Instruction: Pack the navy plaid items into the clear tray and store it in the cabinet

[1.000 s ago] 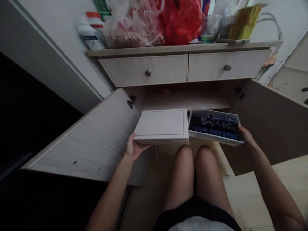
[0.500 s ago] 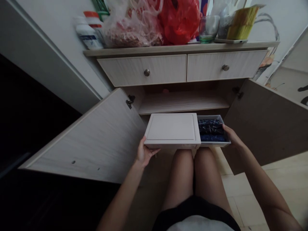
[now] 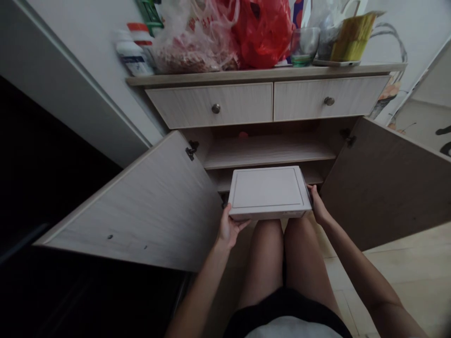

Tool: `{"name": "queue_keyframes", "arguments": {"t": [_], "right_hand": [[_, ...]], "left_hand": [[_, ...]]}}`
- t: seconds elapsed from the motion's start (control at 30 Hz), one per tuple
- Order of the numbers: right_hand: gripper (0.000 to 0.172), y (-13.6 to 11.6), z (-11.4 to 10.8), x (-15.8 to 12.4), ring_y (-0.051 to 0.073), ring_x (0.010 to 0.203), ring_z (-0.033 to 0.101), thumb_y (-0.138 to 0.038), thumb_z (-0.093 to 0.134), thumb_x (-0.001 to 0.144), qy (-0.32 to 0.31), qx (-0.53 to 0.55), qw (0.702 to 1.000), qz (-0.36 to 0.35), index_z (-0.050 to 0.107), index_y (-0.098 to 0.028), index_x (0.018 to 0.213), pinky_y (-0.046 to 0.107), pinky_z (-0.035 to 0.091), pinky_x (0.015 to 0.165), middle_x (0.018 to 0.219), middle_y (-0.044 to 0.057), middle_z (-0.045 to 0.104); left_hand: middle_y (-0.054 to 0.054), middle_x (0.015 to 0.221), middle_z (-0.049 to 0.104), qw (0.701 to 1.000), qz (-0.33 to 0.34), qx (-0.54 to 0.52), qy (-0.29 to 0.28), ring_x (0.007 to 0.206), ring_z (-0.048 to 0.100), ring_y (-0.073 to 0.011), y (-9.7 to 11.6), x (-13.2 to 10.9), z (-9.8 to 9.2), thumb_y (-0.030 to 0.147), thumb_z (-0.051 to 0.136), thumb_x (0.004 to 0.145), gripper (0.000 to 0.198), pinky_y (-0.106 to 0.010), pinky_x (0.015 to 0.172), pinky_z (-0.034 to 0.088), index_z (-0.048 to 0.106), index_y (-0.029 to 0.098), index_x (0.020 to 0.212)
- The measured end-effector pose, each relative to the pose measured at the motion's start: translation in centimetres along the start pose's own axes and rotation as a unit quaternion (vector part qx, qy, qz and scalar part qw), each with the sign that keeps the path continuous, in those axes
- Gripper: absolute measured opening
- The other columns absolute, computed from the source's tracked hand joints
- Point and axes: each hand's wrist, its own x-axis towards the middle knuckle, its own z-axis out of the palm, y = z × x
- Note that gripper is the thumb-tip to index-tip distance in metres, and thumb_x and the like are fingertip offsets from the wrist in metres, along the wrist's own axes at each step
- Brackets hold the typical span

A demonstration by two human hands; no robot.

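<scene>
A white drawer storage box (image 3: 267,188) is held level above my knees, in front of the open cabinet. Its inner drawer is pushed in, so the folded dark clothes inside are hidden. My left hand (image 3: 230,226) grips the box at its near left corner, thumb on the side and fingers beneath. At the right end, my right hand (image 3: 317,204) holds the box by its drawer side, with some of the fingers out of sight behind it.
Two cabinet doors stand open, a left door (image 3: 137,211) and a right door (image 3: 384,188), flanking the box. Inside is a shelf (image 3: 268,151). Above are two closed drawers (image 3: 211,96). Plastic bags (image 3: 262,37), bottles (image 3: 134,58) and a glass (image 3: 304,44) crowd the cabinet top.
The inner drawer, which stuck out at the right with folded clothes showing, has slid into the box. My right hand has moved left with it, and the outer box has shifted right with my left hand.
</scene>
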Motion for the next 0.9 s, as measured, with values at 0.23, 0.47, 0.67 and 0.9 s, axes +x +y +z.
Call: {"name": "queue_keyframes", "arguments": {"t": [0.23,0.47,0.67,0.9], "right_hand": [[0.103,-0.1,0.2,-3.8,0.028,0.153,0.023,-0.083,0.061,0.074,-0.038,-0.07,0.992,-0.101,0.034,-0.025,0.155,0.044,0.018,0.126,0.163,0.009,0.032],[0.099,0.3,-1.1,-1.5,0.031,0.149,0.033,-0.076,0.068,0.073,0.028,-0.067,0.992,-0.101,0.04,-0.025,0.154,0.046,0.026,0.123,0.158,0.009,0.041],[0.092,-0.5,-1.8,5.2,0.032,0.14,0.046,-0.078,0.065,0.074,0.052,-0.084,0.983,-0.152,0.05,-0.025,0.148,0.049,0.032,0.12,0.148,0.01,0.054],[0.091,-2.2,-1.4,11.8,0.032,0.131,0.054,-0.086,0.06,0.069,0.063,-0.083,0.982,-0.158,0.062,-0.022,0.135,0.05,0.037,0.116,0.135,0.011,0.064]], "left_hand": [[-0.014,0.135,0.065,0.998,0.034,0.052,-0.022,0.118,0.066,-0.0304,-1.2,0.3,-1.1,0.049,0.057,0.093,0.042,-0.046,0.094,0.059,0.063,0.022,0.125],[-0.008,0.109,0.076,0.953,0.172,0.247,-0.03,0.133,0.056,-0.0293,-1.2,3.2,-1.2,0.025,0.087,0.063,0.033,-0.038,0.108,0.049,0.073,0.023,0.093],[-0.012,0.109,0.077,0.865,0.297,0.403,-0.036,0.109,0.068,-0.0291,0.5,8.5,1.8,0.035,0.073,0.077,0.034,-0.041,0.099,0.052,0.071,0.014,0.103],[-0.014,0.106,0.077,0.83,0.349,0.434,-0.039,0.102,0.069,-0.0279,3.0,14.3,5.5,0.045,0.07,0.081,0.042,-0.037,0.092,0.052,0.07,0.012,0.108]]}}
